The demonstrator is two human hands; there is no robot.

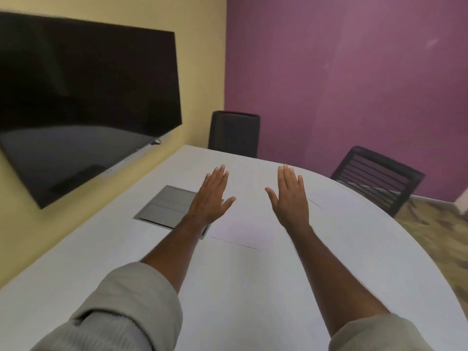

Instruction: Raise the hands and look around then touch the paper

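Note:
Both my arms reach forward over a white oval table (240,287). My left hand (211,196) is flat, fingers straight and together, thumb out to the right, holding nothing. It hovers over the right edge of a grey metal flap panel (166,205) set into the tabletop. My right hand (291,196) is likewise flat with straight fingers and empty, above bare tabletop. The two hands are about a hand's width apart, backs up. Grey rolled sleeves cover both upper forearms.
A large black screen (83,105) hangs on the yellow wall at the left. Two black chairs stand at the table's far side, one at the end (234,133) and one at the right (377,178). A purple wall is behind them; wooden floor shows at the right.

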